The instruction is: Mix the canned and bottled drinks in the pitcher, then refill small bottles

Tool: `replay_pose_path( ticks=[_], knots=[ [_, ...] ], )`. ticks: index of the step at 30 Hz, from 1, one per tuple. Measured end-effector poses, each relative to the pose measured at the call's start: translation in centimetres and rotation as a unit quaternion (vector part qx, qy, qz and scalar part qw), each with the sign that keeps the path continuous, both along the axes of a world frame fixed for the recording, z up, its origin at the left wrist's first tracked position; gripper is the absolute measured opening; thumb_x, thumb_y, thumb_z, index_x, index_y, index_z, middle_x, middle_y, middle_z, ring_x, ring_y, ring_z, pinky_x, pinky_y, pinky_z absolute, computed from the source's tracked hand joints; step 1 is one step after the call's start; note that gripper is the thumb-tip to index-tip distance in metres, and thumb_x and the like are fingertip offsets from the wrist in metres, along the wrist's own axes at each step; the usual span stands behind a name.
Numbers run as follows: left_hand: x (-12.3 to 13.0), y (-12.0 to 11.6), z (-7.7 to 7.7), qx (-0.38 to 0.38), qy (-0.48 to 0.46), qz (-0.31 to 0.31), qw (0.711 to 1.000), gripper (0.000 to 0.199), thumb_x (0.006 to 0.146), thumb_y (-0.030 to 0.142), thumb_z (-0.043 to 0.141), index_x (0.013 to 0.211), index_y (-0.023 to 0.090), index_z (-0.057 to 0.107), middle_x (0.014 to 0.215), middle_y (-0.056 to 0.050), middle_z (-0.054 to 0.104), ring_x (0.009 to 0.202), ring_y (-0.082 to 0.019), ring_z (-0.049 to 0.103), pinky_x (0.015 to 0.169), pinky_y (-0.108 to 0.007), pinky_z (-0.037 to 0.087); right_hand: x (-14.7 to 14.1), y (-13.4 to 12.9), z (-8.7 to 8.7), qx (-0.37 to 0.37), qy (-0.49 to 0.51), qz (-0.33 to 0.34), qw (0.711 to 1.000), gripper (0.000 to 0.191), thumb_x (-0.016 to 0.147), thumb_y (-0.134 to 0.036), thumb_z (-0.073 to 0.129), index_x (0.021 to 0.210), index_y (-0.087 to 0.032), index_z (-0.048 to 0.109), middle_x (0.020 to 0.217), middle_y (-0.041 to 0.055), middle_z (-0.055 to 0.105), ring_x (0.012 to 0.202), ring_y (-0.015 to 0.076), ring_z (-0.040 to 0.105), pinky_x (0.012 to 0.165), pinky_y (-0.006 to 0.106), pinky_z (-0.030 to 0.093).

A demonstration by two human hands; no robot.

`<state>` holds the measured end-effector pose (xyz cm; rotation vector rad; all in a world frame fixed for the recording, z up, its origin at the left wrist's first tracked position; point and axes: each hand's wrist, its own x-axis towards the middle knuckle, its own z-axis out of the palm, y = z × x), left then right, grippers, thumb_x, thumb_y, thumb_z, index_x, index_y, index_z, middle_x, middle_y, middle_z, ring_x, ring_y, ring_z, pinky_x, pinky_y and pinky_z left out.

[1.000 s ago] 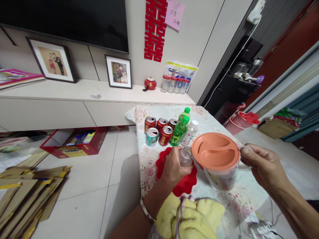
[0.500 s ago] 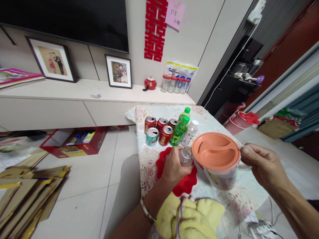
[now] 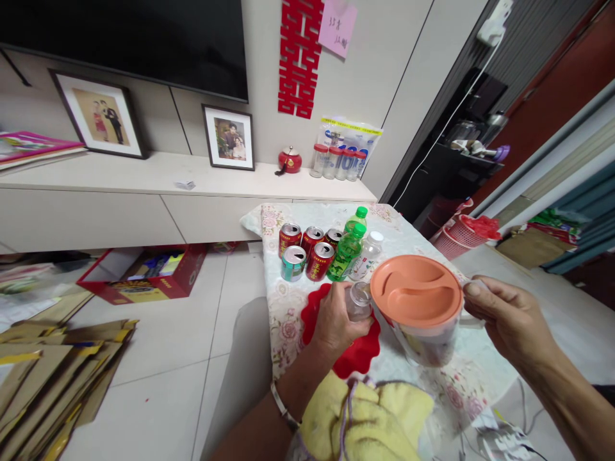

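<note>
My left hand point(image 3: 334, 323) is wrapped round a clear, uncapped bottle point(image 3: 359, 302), held above a red scalloped tray point(image 3: 353, 360). The fingers of my right hand point(image 3: 509, 314) close on the handle at the right of a clear pitcher point(image 3: 427, 346). An orange lid point(image 3: 416, 291) with two moulded hollows covers the pitcher. The pitcher's left rim is right beside the bottle's mouth; whether they touch I cannot tell. What is inside the pitcher shows only dimly through its wall.
Behind my hands stand several drink cans point(image 3: 320, 261), green-capped bottles point(image 3: 346, 256) and a white-capped bottle point(image 3: 368, 259) on the flowered tablecloth point(image 3: 288, 307). A yellow cloth point(image 3: 365, 419) lies at the near edge. Several red-lidded jars point(image 3: 331, 163) line the cabinet.
</note>
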<state>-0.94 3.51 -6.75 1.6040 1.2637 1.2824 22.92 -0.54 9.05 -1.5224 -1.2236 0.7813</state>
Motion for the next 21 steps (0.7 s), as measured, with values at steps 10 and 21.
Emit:
replay_pose_path(
  ticks=[10,21],
  knots=[
    [-0.2,0.0,0.2,-0.007,0.001,-0.008,1.000,0.064,0.062,0.037,0.082,0.118,0.026,0.052,0.109,-0.008,0.074,0.098,-0.031,0.074,0.078,-0.039,0.061,1.3,0.1,-0.4,-0.007,0.000,0.025,1.000,0.053,0.075,-0.056,0.086,0.056,-0.020,0.051,0.058,-0.0053,0.034,0.058,0.0120,0.027,0.052,0.028,0.021],
    [-0.1,-0.1,0.2,-0.009,-0.007,-0.001,1.000,0.063,0.061,0.037,0.084,0.115,0.028,0.053,0.104,-0.006,0.075,0.094,-0.031,0.075,0.073,-0.039,0.060,0.9,0.0,-0.2,-0.006,-0.012,0.023,1.000,0.054,0.075,-0.056,0.085,0.056,-0.020,0.050,0.059,-0.0051,0.034,0.057,0.0118,0.028,0.051,0.028,0.022]
  ],
)
